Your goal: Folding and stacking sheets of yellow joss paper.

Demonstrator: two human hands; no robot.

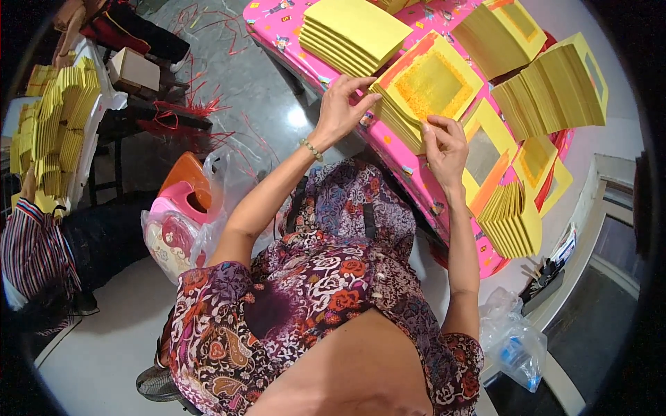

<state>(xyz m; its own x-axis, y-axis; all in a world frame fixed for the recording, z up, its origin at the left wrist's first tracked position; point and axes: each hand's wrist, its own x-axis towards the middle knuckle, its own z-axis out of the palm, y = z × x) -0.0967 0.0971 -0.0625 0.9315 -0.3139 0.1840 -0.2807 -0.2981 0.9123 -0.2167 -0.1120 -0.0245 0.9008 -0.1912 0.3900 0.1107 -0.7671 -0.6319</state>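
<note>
A stack of yellow joss paper (431, 78), with an orange-edged gold square on its top sheet, lies near the table edge in front of me. My left hand (344, 105) has its thumb and index finger around the left corner of this stack. At the near right corner, my right hand (446, 147) pinches the paper's edge between thumb and curled fingers. How many sheets lie in that pinch is hidden. Beside my right hand lies another yellow sheet with a silvery square (483, 157). A thick yellow bundle (355, 33) sits just beyond my left hand.
More folded yellow bundles (548, 93) and a fanned pile (512, 223) cover the pink patterned table (279, 29). A pink plastic container (186, 202) stands at left, near a person in a striped sleeve (38, 243) beside stacked yellow paper (61, 128). A clear bag (512, 340) hangs at lower right.
</note>
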